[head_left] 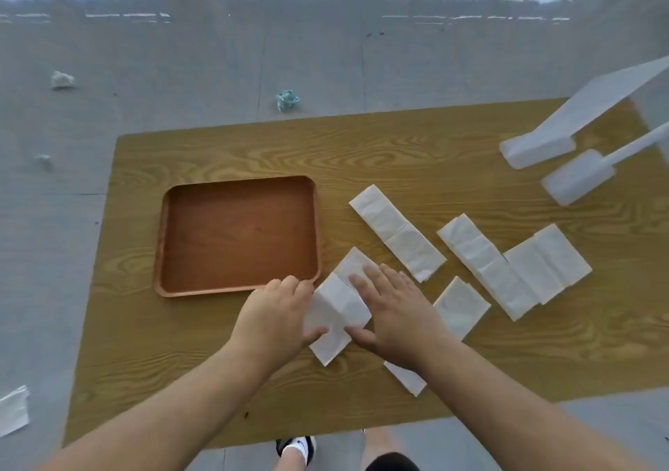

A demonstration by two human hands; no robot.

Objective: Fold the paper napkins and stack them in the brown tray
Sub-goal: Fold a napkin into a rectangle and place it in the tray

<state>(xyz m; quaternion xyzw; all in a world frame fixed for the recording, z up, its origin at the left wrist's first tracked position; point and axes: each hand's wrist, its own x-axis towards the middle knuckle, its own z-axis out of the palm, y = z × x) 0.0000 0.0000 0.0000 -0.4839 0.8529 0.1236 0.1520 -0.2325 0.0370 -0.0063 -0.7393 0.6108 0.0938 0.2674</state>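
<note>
I work on one napkin (338, 305) lying on the tabletop (253, 148), just below the near right corner of the brown tray (239, 233); my left grip (277, 316) is curled over the napkin's left edge, the thumb under a lifted flap, I think to turn it over; my right grip (392, 316) is open and flat, pressing the napkin's right side so that it does not slide; neither grip closes fully around anything. The tray is beyond my left grip and has nothing inside, so no napkin is stacked yet; the other napkins (481, 253) wait in strips to the right of my right grip, well within reach.
</note>
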